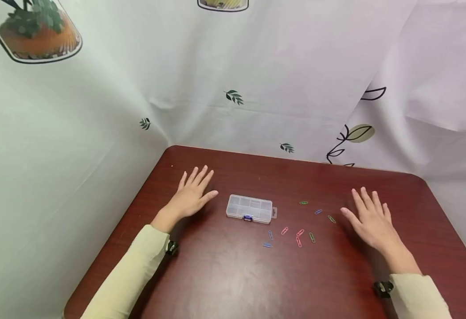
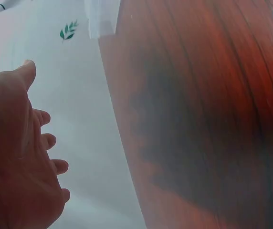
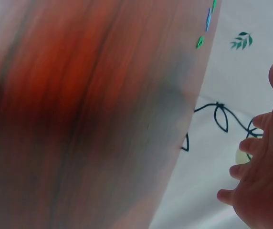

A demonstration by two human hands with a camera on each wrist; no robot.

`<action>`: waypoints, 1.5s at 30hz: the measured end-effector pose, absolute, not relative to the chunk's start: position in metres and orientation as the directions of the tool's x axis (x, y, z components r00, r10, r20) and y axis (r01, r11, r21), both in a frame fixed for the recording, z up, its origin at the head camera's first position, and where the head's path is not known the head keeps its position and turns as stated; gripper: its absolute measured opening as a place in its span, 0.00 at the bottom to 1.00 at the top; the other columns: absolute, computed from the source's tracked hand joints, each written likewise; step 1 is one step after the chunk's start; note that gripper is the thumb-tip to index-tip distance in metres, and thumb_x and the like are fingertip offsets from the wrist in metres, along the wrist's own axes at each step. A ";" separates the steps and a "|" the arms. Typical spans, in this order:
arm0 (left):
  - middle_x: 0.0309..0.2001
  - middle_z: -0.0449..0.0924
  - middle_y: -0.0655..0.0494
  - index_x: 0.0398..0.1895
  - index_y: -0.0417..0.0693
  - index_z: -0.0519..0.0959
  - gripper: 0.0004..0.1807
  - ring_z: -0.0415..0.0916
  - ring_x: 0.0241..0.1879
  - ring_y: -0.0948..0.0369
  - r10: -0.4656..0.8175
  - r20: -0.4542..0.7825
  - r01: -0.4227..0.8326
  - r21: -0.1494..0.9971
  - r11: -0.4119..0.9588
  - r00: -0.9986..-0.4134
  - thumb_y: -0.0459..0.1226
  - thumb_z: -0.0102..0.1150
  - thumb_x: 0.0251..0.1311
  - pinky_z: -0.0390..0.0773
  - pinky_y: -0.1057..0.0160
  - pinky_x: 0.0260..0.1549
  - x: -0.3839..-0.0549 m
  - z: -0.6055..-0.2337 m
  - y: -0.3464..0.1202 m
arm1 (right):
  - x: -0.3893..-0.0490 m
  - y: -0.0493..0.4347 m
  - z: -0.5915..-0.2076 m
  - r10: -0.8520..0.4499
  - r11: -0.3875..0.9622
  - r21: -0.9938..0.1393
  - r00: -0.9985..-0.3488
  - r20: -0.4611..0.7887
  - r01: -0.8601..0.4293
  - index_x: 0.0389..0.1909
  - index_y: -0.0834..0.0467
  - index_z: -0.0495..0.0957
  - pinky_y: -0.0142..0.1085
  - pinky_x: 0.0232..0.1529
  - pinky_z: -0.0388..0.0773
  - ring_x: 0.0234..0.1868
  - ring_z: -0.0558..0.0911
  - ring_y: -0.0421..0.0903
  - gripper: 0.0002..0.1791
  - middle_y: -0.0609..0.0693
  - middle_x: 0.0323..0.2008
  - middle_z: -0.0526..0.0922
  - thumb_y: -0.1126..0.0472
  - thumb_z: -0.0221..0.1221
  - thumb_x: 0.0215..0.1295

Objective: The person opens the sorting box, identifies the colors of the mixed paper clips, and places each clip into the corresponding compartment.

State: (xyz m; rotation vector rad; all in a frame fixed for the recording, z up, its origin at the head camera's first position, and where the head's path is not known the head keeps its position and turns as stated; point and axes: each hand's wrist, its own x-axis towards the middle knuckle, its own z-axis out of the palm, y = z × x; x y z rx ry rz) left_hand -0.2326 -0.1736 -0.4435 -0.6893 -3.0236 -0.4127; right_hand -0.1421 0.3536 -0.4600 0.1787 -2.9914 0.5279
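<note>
My left hand (image 1: pixel 189 198), fingers spread and straight, is left of a clear plastic compartment box (image 1: pixel 250 208) and holds nothing. The box lies closed, its blue latch (image 1: pixel 248 218) facing the near side and a hang tab at its right end. On the right, my right hand (image 1: pixel 373 221) also has its fingers spread with nothing in them. Between the box and that hand lie several loose paper clips: a pink clip (image 1: pixel 284 231), a blue clip (image 1: pixel 270 235), a green clip (image 1: pixel 311 238) and others. Closest to the right hand is another green clip (image 1: pixel 331 219).
Everything lies on a dark reddish-brown table (image 1: pixel 225 274) with rounded corners. White fabric with printed leaves (image 1: pixel 234 97) hangs behind the table and along its sides. Each wrist wears a dark strap; the right strap (image 1: pixel 383 289) sits at the sleeve's cuff.
</note>
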 end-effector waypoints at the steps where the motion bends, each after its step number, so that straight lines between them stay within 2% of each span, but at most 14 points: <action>1: 0.82 0.41 0.50 0.82 0.53 0.49 0.40 0.34 0.81 0.45 0.431 0.076 0.435 0.249 0.865 -0.899 0.61 0.41 0.75 0.32 0.37 0.74 -0.232 -0.444 -0.172 | -0.142 0.351 -0.460 -0.104 0.931 -0.337 -0.987 0.122 -0.139 0.81 0.60 0.45 0.74 0.68 0.35 0.78 0.33 0.69 0.42 0.70 0.78 0.44 0.39 0.44 0.79; 17: 0.82 0.42 0.53 0.82 0.54 0.52 0.39 0.34 0.81 0.49 0.510 0.096 0.517 0.255 0.817 -0.855 0.59 0.44 0.75 0.31 0.38 0.75 -0.219 -0.439 -0.140 | -0.149 0.310 -0.458 -0.144 0.917 -0.355 -0.980 0.136 -0.184 0.80 0.60 0.49 0.71 0.71 0.36 0.79 0.38 0.68 0.42 0.67 0.79 0.46 0.39 0.46 0.78; 22: 0.82 0.42 0.54 0.82 0.54 0.52 0.38 0.34 0.81 0.49 0.528 0.095 0.535 0.235 0.812 -0.844 0.59 0.42 0.75 0.34 0.38 0.75 -0.218 -0.438 -0.132 | -0.151 0.300 -0.457 -0.159 0.910 -0.364 -0.977 0.140 -0.200 0.80 0.60 0.49 0.70 0.72 0.35 0.79 0.39 0.68 0.42 0.66 0.79 0.46 0.39 0.47 0.77; 27: 0.82 0.43 0.53 0.82 0.54 0.52 0.39 0.35 0.81 0.48 0.548 0.099 0.555 0.231 0.799 -0.830 0.59 0.43 0.75 0.36 0.36 0.75 -0.217 -0.440 -0.127 | -0.153 0.293 -0.457 -0.170 0.911 -0.354 -0.974 0.147 -0.213 0.79 0.61 0.51 0.72 0.70 0.40 0.79 0.41 0.69 0.42 0.66 0.79 0.48 0.39 0.48 0.77; 31: 0.82 0.43 0.53 0.82 0.53 0.52 0.39 0.35 0.81 0.49 0.558 0.086 0.560 0.247 0.791 -0.826 0.59 0.43 0.75 0.34 0.38 0.75 -0.216 -0.443 -0.123 | -0.155 0.285 -0.458 -0.183 0.910 -0.349 -0.972 0.148 -0.224 0.79 0.61 0.53 0.72 0.69 0.42 0.79 0.42 0.69 0.42 0.66 0.78 0.49 0.38 0.49 0.76; 45: 0.81 0.48 0.49 0.81 0.49 0.54 0.39 0.42 0.80 0.45 0.593 0.026 0.578 0.262 0.773 -0.805 0.59 0.43 0.76 0.39 0.37 0.75 -0.214 -0.450 -0.111 | -0.160 0.260 -0.463 -0.218 0.903 -0.349 -0.967 0.132 -0.251 0.79 0.60 0.55 0.70 0.71 0.43 0.79 0.43 0.67 0.42 0.65 0.78 0.51 0.39 0.52 0.75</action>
